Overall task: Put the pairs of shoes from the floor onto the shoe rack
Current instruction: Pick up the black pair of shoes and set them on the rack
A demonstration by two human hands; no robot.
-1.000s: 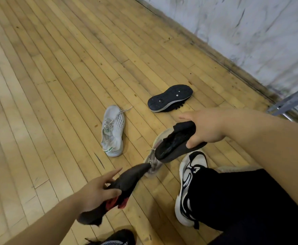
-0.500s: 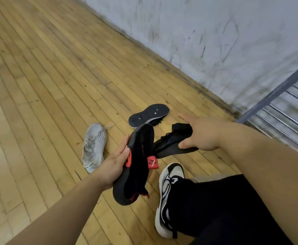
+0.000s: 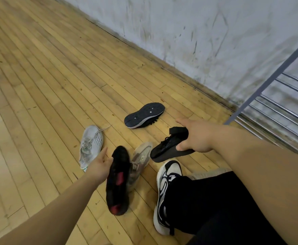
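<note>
My left hand (image 3: 99, 165) holds a black shoe with red marks (image 3: 117, 181), sole turned toward me, above the floor. My right hand (image 3: 196, 138) grips a second black shoe (image 3: 169, 147) by its heel end, forefinger stretched out. A white knit sneaker (image 3: 90, 144) lies on the floor left of my left hand. A grey-beige sneaker (image 3: 139, 160) lies partly hidden behind the held shoe. Farther off, a black shoe (image 3: 144, 114) lies with its sole up. The metal shoe rack (image 3: 277, 96) stands at the right by the wall.
My own foot in a white-and-black sneaker (image 3: 166, 195) and a black trouser leg (image 3: 224, 209) fill the lower right. A stained white wall (image 3: 197, 32) runs along the back. Wooden floorboards (image 3: 38, 85) stretch to the left.
The view has swung further toward the rack. My left hand has lowered its black shoe, uncovering the grey-beige sneaker behind it. My right hand keeps its grip on its shoe.
</note>
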